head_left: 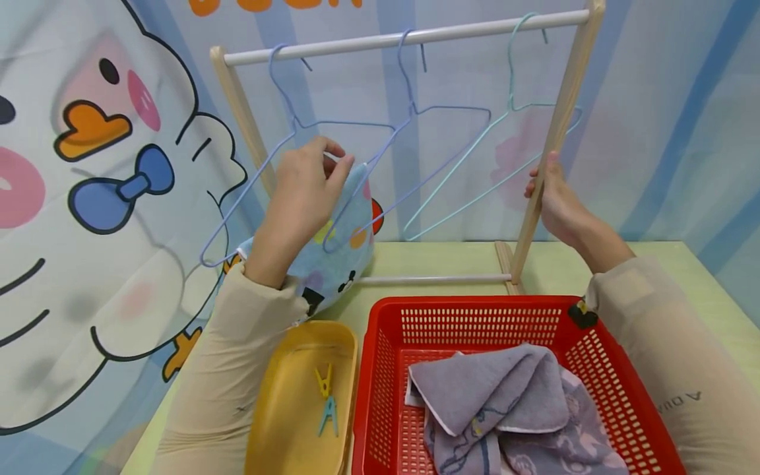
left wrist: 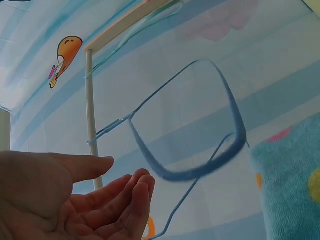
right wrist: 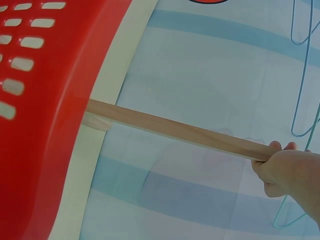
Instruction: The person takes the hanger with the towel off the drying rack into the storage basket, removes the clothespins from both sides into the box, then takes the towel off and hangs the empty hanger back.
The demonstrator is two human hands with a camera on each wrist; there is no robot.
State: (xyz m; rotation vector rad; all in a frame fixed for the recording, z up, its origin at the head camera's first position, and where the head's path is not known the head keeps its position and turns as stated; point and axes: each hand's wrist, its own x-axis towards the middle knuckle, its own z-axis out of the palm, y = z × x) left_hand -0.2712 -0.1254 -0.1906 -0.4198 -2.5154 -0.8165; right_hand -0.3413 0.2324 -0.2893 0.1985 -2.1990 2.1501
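My left hand [head_left: 305,188] is raised in front of the left blue-purple hanger [head_left: 249,187], thumb and fingers loosely bent with a gap between them. Nothing is held there, as the left wrist view also shows. A light blue patterned towel [head_left: 309,264] hangs by that hanger, partly hidden behind my left forearm. On the right, my right hand [head_left: 561,201] grips the wooden side post [head_left: 525,231] of the drying rack, fingers wrapped around it. A second blue-purple hanger [head_left: 451,107] and a mint green hanger [head_left: 457,168] hang from the white rail [head_left: 356,45].
Below stands a red basket [head_left: 475,302] with grey-purple towels [head_left: 493,389] inside. To its left is a yellow tray [head_left: 285,396] holding a yellow clothespin [head_left: 323,381] and a teal clothespin [head_left: 328,415]. Behind the rack hangs a printed cloth backdrop [head_left: 647,132].
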